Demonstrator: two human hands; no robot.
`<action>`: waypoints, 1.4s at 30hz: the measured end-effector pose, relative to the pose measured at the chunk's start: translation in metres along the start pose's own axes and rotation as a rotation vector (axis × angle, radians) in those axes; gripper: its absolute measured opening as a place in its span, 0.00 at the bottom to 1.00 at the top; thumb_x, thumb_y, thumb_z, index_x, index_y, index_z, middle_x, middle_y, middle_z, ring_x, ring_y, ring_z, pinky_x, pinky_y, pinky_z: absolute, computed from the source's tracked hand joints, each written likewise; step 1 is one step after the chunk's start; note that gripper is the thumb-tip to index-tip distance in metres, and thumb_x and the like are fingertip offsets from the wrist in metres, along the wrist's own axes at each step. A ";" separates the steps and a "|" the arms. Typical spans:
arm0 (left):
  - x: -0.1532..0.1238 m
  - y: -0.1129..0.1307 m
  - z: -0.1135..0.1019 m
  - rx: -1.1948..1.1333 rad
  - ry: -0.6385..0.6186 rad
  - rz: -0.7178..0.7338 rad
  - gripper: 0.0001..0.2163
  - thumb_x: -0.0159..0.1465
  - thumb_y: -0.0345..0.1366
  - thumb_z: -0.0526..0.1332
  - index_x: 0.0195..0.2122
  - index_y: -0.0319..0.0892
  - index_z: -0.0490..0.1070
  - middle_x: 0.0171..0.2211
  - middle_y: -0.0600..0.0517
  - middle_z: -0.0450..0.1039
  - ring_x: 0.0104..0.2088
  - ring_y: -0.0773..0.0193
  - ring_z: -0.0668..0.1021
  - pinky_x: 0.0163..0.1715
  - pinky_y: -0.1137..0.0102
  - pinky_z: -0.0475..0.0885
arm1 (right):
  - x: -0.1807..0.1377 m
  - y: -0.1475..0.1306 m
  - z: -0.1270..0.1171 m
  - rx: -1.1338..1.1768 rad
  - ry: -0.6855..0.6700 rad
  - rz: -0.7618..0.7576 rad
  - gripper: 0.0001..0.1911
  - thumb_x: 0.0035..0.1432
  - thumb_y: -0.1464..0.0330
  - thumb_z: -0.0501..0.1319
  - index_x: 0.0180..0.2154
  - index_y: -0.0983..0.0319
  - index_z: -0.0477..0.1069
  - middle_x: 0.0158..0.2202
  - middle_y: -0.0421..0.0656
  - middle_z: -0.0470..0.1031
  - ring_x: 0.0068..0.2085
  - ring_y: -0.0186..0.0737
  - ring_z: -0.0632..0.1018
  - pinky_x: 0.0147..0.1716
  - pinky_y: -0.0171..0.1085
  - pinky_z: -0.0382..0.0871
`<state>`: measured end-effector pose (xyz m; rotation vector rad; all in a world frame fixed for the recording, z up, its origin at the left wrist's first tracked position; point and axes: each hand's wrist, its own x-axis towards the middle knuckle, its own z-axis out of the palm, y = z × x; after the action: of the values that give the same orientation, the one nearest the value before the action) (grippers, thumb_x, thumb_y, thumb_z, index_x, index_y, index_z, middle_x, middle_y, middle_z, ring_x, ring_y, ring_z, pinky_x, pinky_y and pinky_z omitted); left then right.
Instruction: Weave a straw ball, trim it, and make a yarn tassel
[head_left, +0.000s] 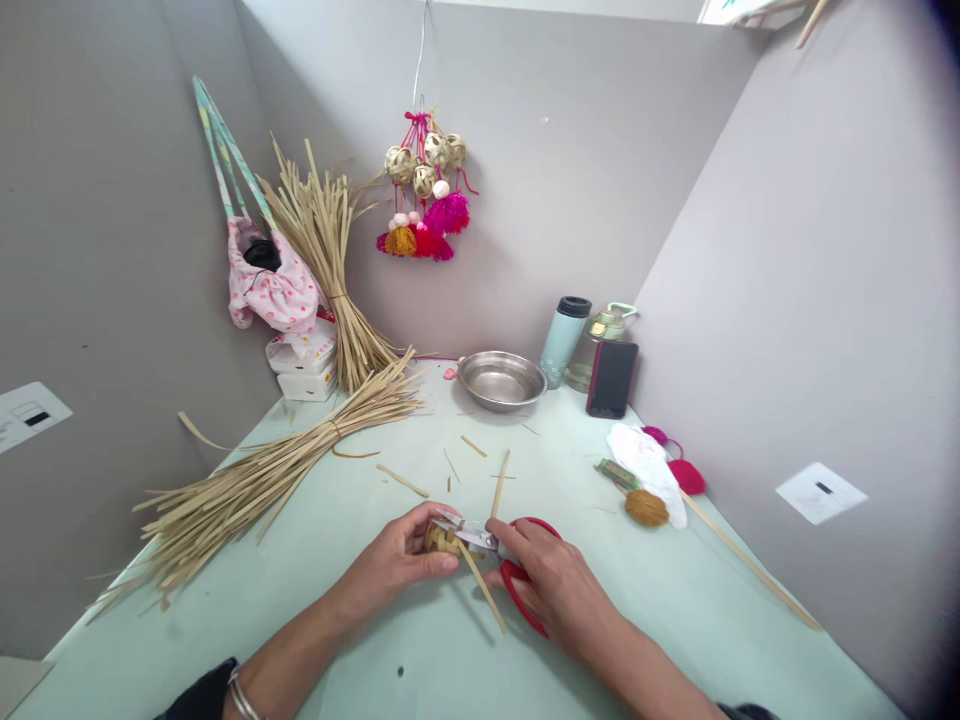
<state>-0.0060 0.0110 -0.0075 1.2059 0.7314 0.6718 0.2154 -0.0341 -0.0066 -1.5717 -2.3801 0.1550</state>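
My left hand is closed around a small woven straw ball, thumb in front and fingers behind. In my right hand is a pair of red-handled scissors, its metal blades reaching left over the top of the ball. The blades look parted, close to the fingers of my left hand. One flat straw strip sticks out from the ball toward the lower right. Another strip points away behind the scissors. Part of the ball is hidden by my fingers and the blades.
A bundle of straw strips lies at left; another bundle stands behind it. At the back are a metal bowl, a tumbler, a bottle and a phone. Yarn lies right. Tasselled balls hang on the wall.
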 end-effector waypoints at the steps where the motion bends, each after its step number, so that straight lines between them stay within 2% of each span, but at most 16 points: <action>1: 0.000 0.000 0.000 -0.004 0.000 -0.005 0.20 0.54 0.39 0.69 0.47 0.44 0.70 0.41 0.49 0.74 0.43 0.58 0.75 0.45 0.66 0.67 | 0.000 -0.001 -0.001 0.013 -0.013 0.007 0.18 0.59 0.65 0.64 0.50 0.59 0.66 0.35 0.44 0.74 0.32 0.43 0.76 0.27 0.35 0.68; 5: 0.002 -0.002 -0.002 -0.003 -0.007 -0.028 0.21 0.54 0.39 0.70 0.48 0.45 0.69 0.42 0.50 0.74 0.43 0.58 0.75 0.43 0.67 0.67 | -0.001 -0.001 0.000 0.066 -0.036 0.027 0.15 0.60 0.65 0.62 0.49 0.59 0.67 0.34 0.44 0.74 0.32 0.42 0.76 0.28 0.35 0.69; 10: 0.000 0.003 -0.004 -0.031 0.041 -0.007 0.19 0.56 0.39 0.68 0.48 0.46 0.69 0.45 0.49 0.73 0.48 0.57 0.73 0.52 0.62 0.63 | 0.001 0.010 0.003 0.258 0.091 0.096 0.16 0.59 0.61 0.63 0.49 0.58 0.67 0.35 0.42 0.74 0.31 0.39 0.75 0.31 0.35 0.70; 14: -0.003 0.008 -0.006 -0.162 0.023 0.015 0.15 0.61 0.39 0.65 0.49 0.44 0.70 0.46 0.48 0.71 0.47 0.58 0.72 0.53 0.60 0.64 | 0.001 0.020 -0.001 0.246 0.147 0.127 0.19 0.59 0.60 0.64 0.50 0.58 0.66 0.35 0.42 0.72 0.33 0.41 0.74 0.32 0.37 0.70; 22: -0.001 0.006 -0.008 -0.276 -0.014 0.055 0.14 0.65 0.40 0.60 0.50 0.42 0.69 0.44 0.47 0.71 0.40 0.63 0.73 0.48 0.63 0.69 | 0.001 0.015 -0.007 0.241 0.081 -0.016 0.21 0.57 0.61 0.65 0.50 0.56 0.65 0.38 0.43 0.68 0.39 0.43 0.71 0.37 0.38 0.68; 29: -0.004 0.006 0.002 -0.234 -0.137 0.039 0.17 0.59 0.44 0.65 0.47 0.42 0.69 0.43 0.46 0.74 0.43 0.58 0.75 0.46 0.62 0.68 | 0.000 0.012 -0.002 0.214 0.064 -0.072 0.21 0.58 0.61 0.65 0.51 0.57 0.63 0.38 0.43 0.67 0.38 0.44 0.70 0.36 0.39 0.67; 37: -0.002 0.002 0.003 -0.190 -0.170 -0.009 0.22 0.53 0.41 0.71 0.47 0.40 0.71 0.42 0.45 0.77 0.42 0.55 0.77 0.46 0.60 0.69 | -0.003 0.002 -0.003 0.108 0.020 -0.099 0.18 0.61 0.65 0.61 0.51 0.57 0.63 0.37 0.44 0.66 0.37 0.45 0.68 0.35 0.40 0.66; 42: 0.000 -0.001 0.000 -0.135 -0.166 -0.026 0.23 0.53 0.42 0.71 0.48 0.39 0.72 0.41 0.44 0.78 0.41 0.53 0.78 0.45 0.61 0.69 | -0.001 -0.002 -0.009 0.157 -0.054 -0.063 0.15 0.61 0.63 0.61 0.50 0.56 0.65 0.36 0.43 0.67 0.37 0.44 0.70 0.33 0.37 0.65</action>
<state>-0.0061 0.0111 -0.0087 1.1116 0.5532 0.5832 0.2163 -0.0367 0.0024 -1.4365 -2.3900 0.3658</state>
